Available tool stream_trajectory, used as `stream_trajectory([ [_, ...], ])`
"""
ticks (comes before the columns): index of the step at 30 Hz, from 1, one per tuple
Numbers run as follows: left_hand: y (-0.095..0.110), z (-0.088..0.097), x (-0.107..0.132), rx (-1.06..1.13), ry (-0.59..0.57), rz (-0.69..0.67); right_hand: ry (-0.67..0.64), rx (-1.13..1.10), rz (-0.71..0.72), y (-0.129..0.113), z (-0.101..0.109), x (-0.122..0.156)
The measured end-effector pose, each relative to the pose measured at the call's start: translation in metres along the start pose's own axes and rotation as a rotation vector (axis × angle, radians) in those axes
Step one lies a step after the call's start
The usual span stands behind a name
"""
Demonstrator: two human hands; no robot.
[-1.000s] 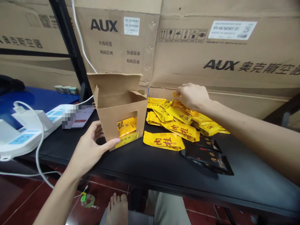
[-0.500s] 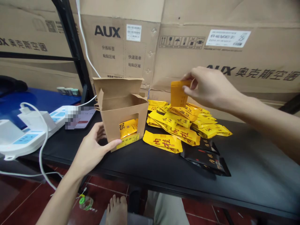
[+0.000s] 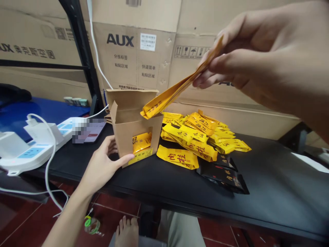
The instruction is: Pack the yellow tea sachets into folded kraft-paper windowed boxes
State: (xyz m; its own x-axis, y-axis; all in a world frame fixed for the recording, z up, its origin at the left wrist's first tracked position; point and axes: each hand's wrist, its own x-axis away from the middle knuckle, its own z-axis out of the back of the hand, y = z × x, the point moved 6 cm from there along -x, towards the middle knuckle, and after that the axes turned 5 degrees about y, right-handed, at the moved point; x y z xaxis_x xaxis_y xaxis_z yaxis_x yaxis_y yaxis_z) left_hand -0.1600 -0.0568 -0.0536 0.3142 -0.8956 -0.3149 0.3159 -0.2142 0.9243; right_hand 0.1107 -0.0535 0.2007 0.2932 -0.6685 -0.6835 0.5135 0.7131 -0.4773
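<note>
Yellow sachet [image 3: 177,91] pinched tight between my right hand [image 3: 257,58] fingers [image 3: 213,65], low end just above the open kraft box [image 3: 133,132]; left hand [image 3: 102,164] grips the box's near left corner on the worktop [image 3: 269,192].

You have bare table [image 3: 269,192] at the frame's lower right; the kraft box [image 3: 123,128] and yellow packet pile [image 3: 197,135] block the centre, a power strip [image 3: 28,152] the left.
</note>
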Motion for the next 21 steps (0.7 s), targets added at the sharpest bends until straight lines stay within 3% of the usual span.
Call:
stream_trajectory([
  [3, -0.001, -0.001, -0.001, 0.001, -0.009, -0.009, -0.059, -0.083, 0.063, -0.012, -0.019, 0.0],
  [10, -0.002, 0.0, -0.001, 0.006, -0.018, -0.025, -0.134, -0.133, 0.122, -0.012, -0.047, -0.01],
  [16, 0.0, -0.001, -0.001, 0.015, -0.034, -0.028, -0.31, 0.107, 0.105, -0.013, -0.08, -0.01],
  [21, 0.0, -0.002, -0.001, 0.014, -0.033, -0.028, -0.581, 0.317, 0.121, -0.015, -0.109, -0.009],
])
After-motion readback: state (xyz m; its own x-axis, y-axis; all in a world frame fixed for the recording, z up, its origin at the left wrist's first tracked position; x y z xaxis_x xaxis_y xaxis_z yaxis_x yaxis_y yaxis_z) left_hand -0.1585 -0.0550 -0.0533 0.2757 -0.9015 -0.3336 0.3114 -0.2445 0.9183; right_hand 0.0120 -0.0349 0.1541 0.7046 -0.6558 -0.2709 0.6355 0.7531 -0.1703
